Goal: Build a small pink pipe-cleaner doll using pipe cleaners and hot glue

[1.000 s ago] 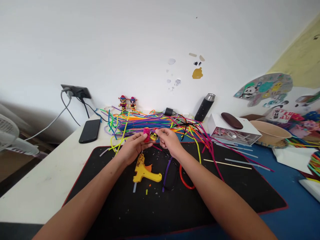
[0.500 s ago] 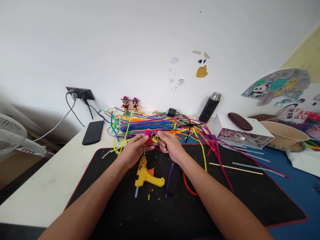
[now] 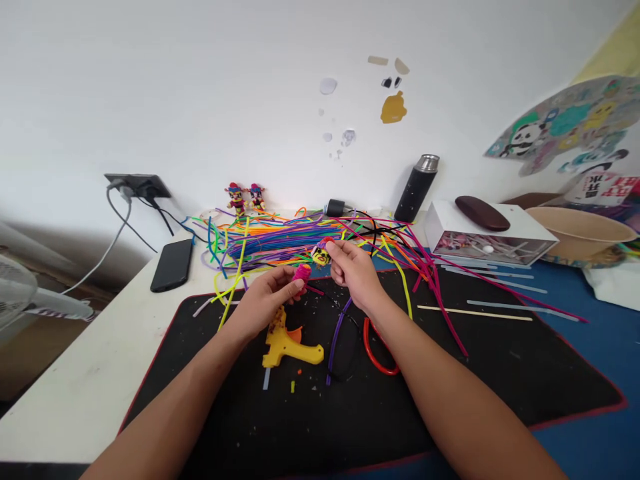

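Observation:
My left hand (image 3: 265,297) is closed around a magenta fuzzy coil (image 3: 302,273) with orange at its top, seemingly wound pipe cleaner. Between the fingertips of my right hand (image 3: 356,268) is a small yellow-and-black doll head (image 3: 320,255) with red and purple on top. A gap separates the two pieces. Below my left hand, a yellow glue gun (image 3: 293,348) with an orange trigger lies on the black mat (image 3: 240,427), its nozzle end hidden by the hand. Behind both hands spreads a heap of coloured pipe cleaners (image 3: 280,241).
Two small finished-looking dolls (image 3: 245,198) stand by the wall. At left are a phone (image 3: 171,265) and a fan (image 3: 20,273). A black flask (image 3: 417,189), a white box (image 3: 493,233) and a beige bowl (image 3: 580,230) stand at right. Purple stems (image 3: 338,340) and a red loop (image 3: 373,353) lie on the mat.
My hands have drawn apart. The magenta coil and the doll head were side by side and are now separated, the coil lower left and tilted. The camera view has shifted slightly.

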`<state>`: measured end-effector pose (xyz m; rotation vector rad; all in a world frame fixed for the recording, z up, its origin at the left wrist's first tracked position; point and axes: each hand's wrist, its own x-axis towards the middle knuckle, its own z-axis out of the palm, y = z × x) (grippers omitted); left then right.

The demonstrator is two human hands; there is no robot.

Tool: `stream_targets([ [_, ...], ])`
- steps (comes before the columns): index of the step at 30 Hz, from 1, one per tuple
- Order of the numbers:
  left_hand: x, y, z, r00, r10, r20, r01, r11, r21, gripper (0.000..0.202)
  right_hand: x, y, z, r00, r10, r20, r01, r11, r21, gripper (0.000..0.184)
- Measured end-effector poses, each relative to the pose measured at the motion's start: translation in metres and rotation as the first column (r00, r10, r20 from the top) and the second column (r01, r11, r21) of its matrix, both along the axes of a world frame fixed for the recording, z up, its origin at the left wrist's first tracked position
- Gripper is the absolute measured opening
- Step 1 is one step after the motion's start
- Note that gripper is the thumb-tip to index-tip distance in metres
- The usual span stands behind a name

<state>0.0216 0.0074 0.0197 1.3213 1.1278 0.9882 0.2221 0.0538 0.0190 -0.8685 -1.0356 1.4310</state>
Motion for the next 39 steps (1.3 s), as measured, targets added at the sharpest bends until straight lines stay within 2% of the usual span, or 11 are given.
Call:
stream_targets([
  [4,0.003,-0.002,0.002,0.998,-0.032,-0.044,0.034,0.999,0.031,0.045,-0.001,-0.002,0.000,1.000,0.007,-0.016,-0.007,1.000,-0.004,0.051],
  [10,0.003,-0.003,0.002,0.999,-0.049,-0.002,0.049,0.999,-0.004,0.041,-0.007,-0.008,0.002,0.998,0.070,0.002,-0.070,0.997,0.027,0.051],
  [20,0.003,-0.004,0.003,0.998,-0.063,0.031,0.065,0.996,-0.056,0.041,-0.008,-0.010,0.002,0.998,0.053,0.025,-0.054,0.997,0.049,0.048],
  [39,0.005,-0.005,0.003,0.999,-0.042,0.032,0.043,0.998,-0.035,0.042,-0.008,-0.011,-0.001,0.999,0.040,0.026,-0.041,0.998,0.047,0.044],
])
